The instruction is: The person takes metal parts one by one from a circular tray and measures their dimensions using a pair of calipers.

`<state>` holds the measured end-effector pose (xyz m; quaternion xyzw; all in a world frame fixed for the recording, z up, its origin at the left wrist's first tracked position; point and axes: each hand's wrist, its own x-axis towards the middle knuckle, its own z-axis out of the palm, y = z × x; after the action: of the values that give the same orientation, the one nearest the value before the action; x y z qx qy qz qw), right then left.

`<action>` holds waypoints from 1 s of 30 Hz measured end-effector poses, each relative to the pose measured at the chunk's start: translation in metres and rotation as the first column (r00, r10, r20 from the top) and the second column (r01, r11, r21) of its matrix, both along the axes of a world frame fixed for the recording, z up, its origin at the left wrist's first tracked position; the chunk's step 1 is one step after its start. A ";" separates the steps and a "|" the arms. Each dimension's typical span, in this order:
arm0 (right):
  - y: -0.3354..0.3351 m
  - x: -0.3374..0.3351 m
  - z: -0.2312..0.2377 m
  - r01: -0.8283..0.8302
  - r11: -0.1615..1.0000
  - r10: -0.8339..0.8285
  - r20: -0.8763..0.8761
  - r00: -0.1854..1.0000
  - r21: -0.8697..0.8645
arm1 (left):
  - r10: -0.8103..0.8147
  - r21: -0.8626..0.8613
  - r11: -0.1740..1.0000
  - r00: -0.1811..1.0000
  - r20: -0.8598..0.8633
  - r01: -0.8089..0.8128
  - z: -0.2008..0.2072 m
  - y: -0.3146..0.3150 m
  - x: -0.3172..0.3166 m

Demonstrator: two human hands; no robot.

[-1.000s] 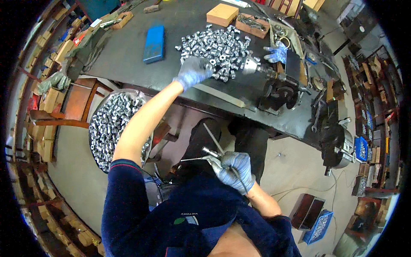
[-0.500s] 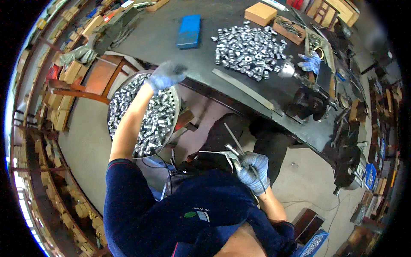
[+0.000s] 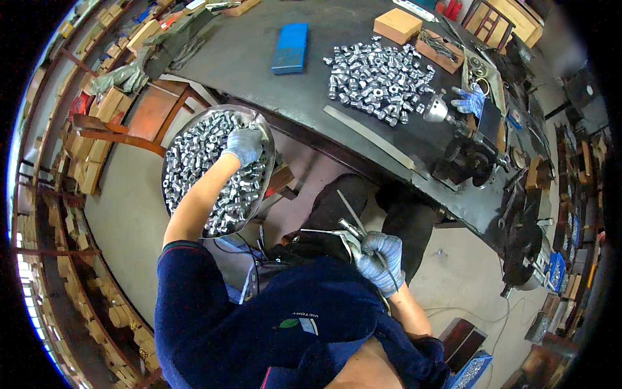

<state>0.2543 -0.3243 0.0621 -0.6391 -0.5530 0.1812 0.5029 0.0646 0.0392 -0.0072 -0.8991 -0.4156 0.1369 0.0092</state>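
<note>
My left hand (image 3: 243,145), in a blue-grey glove, is down on the metal fittings (image 3: 194,152) heaped in a round pan (image 3: 270,170). Its fingers curl at the pan's far right side, and whatever they hold is hidden. In front of my lap my gloved right hand (image 3: 381,259) is closed around a thin metal rod (image 3: 352,209) that slants up to the left. The same fist also has a silver tool with a thin nozzle (image 3: 324,231), like an air blow gun. A small metal cylinder (image 3: 350,227) shows beside the rod.
On the dark table (image 3: 259,91) lie a large pile of fittings (image 3: 379,81), a blue box (image 3: 289,48), a flat metal bar (image 3: 368,136) and a wooden block (image 3: 397,26). A dark vise-like device (image 3: 476,159) stands right. A wooden chair (image 3: 152,113) is beside the pan.
My left hand has moved from over the pan's far edge, near the table, back down onto the fittings in the pan. My right hand keeps its grip and has hardly moved.
</note>
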 end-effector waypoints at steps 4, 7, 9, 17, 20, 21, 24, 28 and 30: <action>-0.006 0.003 -0.005 0.035 0.999 -0.035 0.015 0.999 -0.001 | 0.083 -0.031 0.996 0.984 0.160 -0.079 0.022 -0.012 -0.002; -0.003 0.004 -0.003 0.027 1.000 -0.026 -0.020 0.999 0.016 | 0.184 -0.194 0.976 0.862 0.472 -0.102 0.028 -0.016 -0.011; -0.001 0.006 0.003 0.021 1.000 -0.021 -0.020 1.000 -0.012 | 0.328 -0.503 0.862 0.679 0.657 0.070 0.056 -0.046 -0.002; 0.005 0.004 0.007 -0.024 0.999 0.025 -0.015 1.000 0.047 | 0.819 -0.826 0.011 0.468 0.331 0.564 0.076 -0.174 0.038; 0.003 0.005 0.006 -0.001 1.000 0.003 -0.052 0.999 0.024 | 0.805 -0.833 -0.180 0.565 0.180 0.523 0.060 -0.183 0.038; 0.001 0.006 0.004 0.006 1.000 -0.005 -0.047 0.999 0.011 | 0.812 -0.842 -0.154 0.552 0.191 0.517 0.054 -0.187 0.039; 0.002 0.008 0.003 0.020 0.999 -0.018 -0.032 0.999 0.042 | 0.826 -0.837 -0.095 0.512 0.236 0.539 0.045 -0.191 0.043; 0.006 0.009 0.002 0.027 0.999 -0.025 -0.044 0.999 0.038 | 0.830 -0.857 -0.063 0.504 0.239 0.511 0.055 -0.190 0.046; 0.007 0.009 0.002 0.028 0.999 -0.028 0.010 1.000 0.026 | 0.803 -0.869 0.013 0.513 0.304 0.495 0.058 -0.189 0.047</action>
<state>0.2630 -0.3168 0.0636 -0.6411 -0.5489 0.1639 0.5107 0.1112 -0.1498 0.0506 -0.4897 -0.2618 -0.0644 -0.8292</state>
